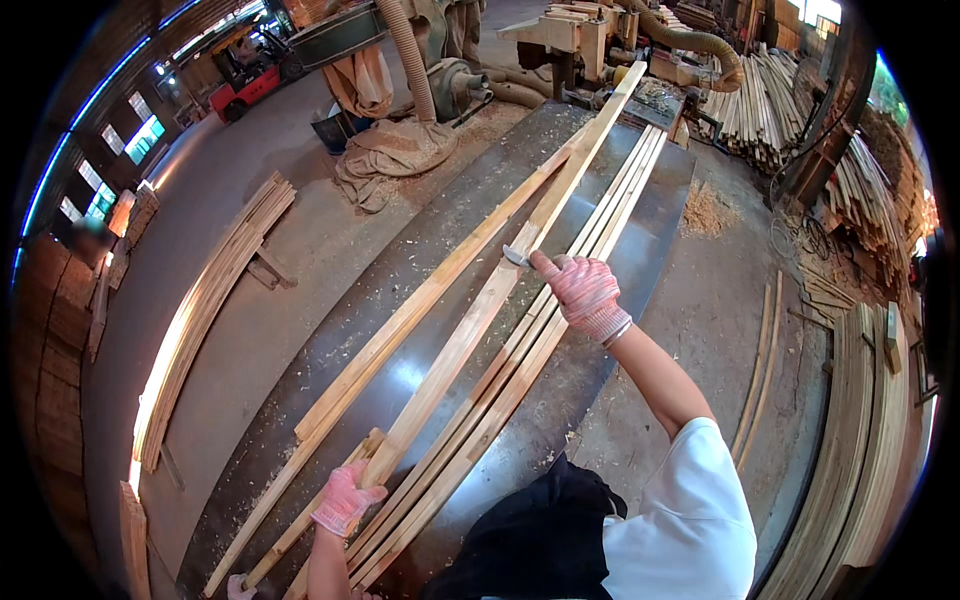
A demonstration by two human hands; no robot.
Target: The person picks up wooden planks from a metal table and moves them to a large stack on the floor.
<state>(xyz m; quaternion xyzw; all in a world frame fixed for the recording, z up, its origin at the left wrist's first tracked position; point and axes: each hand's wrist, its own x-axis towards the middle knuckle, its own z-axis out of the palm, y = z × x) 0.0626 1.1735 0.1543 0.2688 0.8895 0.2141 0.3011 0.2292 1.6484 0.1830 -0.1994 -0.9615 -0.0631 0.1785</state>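
My right hand (583,293), in a pink-and-white knitted glove, is closed on a small tool with a curved metal head (516,257). The metal rests on or just over the long middle board (482,310), which slants away across the dark metal table (610,385). My left hand (346,497), gloved alike, grips the near end of that board, its thumb pointing right. A shorter strip (300,535) runs under or beside it. Another long board (430,285) lies to the left, and several narrow strips (530,370) lie side by side to the right.
Woodworking machinery (570,35) with ribbed hoses stands at the table's far end. Stacked timber lies on the floor at left (215,310) and right (850,430). Sawdust (710,208) and cloth bags (390,160) lie near the machine. A red forklift (245,80) stands far left.
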